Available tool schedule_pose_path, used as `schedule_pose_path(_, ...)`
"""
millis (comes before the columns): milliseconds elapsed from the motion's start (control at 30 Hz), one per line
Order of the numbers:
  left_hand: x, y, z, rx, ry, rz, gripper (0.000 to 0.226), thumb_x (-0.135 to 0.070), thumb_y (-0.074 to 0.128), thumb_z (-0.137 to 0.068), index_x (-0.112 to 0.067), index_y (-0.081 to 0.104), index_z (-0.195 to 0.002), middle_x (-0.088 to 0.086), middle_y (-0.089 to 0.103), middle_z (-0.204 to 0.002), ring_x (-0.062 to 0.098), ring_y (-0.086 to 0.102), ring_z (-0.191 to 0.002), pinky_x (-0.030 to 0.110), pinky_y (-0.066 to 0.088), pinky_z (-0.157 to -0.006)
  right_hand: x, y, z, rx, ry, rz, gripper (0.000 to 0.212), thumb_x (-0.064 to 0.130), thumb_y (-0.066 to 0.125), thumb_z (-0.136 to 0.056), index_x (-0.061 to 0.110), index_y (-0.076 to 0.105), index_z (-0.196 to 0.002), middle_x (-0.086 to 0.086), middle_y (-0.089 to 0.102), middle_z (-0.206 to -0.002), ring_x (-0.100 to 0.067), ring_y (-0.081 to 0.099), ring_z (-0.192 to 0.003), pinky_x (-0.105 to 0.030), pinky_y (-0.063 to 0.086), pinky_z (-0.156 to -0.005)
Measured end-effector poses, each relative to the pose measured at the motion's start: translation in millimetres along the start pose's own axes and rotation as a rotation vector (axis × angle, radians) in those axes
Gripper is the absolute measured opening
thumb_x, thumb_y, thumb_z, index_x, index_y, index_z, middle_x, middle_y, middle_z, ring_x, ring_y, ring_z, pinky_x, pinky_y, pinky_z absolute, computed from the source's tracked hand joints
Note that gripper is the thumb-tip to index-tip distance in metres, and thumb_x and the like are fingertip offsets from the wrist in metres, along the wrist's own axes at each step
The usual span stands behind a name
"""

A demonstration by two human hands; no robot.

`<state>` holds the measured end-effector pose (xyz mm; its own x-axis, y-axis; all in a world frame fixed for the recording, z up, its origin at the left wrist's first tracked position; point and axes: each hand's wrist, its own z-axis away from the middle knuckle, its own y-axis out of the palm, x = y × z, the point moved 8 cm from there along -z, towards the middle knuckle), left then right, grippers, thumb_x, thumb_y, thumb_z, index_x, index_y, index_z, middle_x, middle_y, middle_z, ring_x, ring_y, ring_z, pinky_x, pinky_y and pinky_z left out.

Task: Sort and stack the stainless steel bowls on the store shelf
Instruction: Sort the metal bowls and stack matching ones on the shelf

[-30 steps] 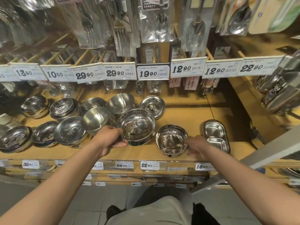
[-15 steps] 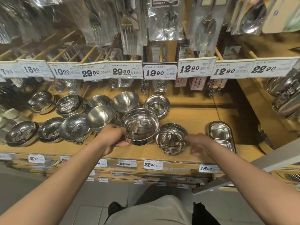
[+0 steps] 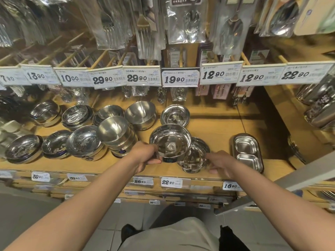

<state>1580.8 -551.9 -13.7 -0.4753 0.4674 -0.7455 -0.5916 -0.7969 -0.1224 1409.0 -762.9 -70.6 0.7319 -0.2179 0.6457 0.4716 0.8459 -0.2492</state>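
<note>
My left hand (image 3: 145, 156) has lifted the wide steel bowl (image 3: 170, 142) rightward, grip closed on its rim, now overlapping the footed bowl (image 3: 194, 158) my right hand (image 3: 220, 163) steadies, fingers loosely curled—stacking looks imminent.

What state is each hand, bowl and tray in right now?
Left hand: gripping the big bowl's rim.
Big bowl: lifted, overlapping the small bowl.
Small bowl: upright on shelf.
Right hand: open, at the small bowl's side.
Two-part tray: empty, flat on shelf.
</note>
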Motion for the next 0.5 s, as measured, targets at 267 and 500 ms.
schedule_pose_path(267,-10.7,56.4,-10.9,0.120,-0.040,-0.010,0.013,0.001,0.051,-0.099,0.005,0.063,-0.100,0.018,0.071,-0.084,0.019,0.071,-0.063,0.037,0.060,-0.069,50.0,-9.5,7.2,-0.033,-0.248,-0.224,0.039,0.047,0.065,-0.093,0.018,0.060,-0.119,-0.005,0.065,-0.117,-0.024,0.068,-0.098,-0.030,0.062,-0.065)
schedule_pose_path(500,-21.6,59.3,-31.0,0.072,0.104,-0.282,0.025,-0.015,0.061,-0.096,0.002,0.058,-0.113,0.019,0.074,-0.096,0.032,0.074,-0.087,0.046,0.062,-0.083,32.8,-17.1,8.6,-0.167,-0.212,-0.074,0.048,0.015,0.070,-0.092,0.008,0.052,-0.136,-0.014,0.069,-0.115,-0.020,0.076,-0.068,-0.033,0.064,-0.064)
